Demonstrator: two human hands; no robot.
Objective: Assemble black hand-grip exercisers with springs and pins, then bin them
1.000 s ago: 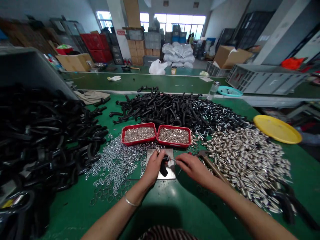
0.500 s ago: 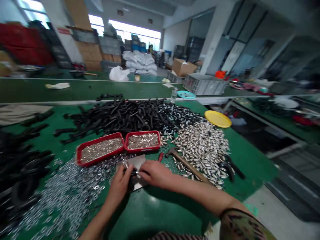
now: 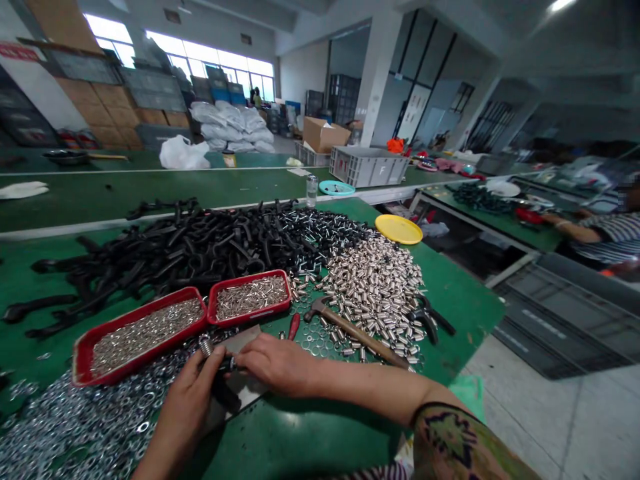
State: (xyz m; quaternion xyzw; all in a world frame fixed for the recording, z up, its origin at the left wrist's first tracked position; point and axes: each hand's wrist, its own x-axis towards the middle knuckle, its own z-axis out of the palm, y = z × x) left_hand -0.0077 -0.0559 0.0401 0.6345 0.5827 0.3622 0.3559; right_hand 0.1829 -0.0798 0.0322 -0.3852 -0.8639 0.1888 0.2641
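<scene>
The left hand (image 3: 187, 393) is closed around a black handle piece (image 3: 220, 390) with a threaded metal end (image 3: 205, 346), while the right hand (image 3: 277, 365) pinches at the piece's top over a small metal plate (image 3: 240, 347) near the table's front edge. Since half a second ago the view has swung right, bringing a seated co-worker's arm (image 3: 575, 230) into sight. Beyond the hands, two red trays (image 3: 209, 308) hold small silvery pins; far off, a grey crate (image 3: 367, 167) bears the letter "F".

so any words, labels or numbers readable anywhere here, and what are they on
"F": on the side of the grey crate on the far bench.
Red sign on the pillar, top left: white characters, too blurred to read.
Cardboard boxes: no print legible.
Nothing readable by the hands.
</scene>
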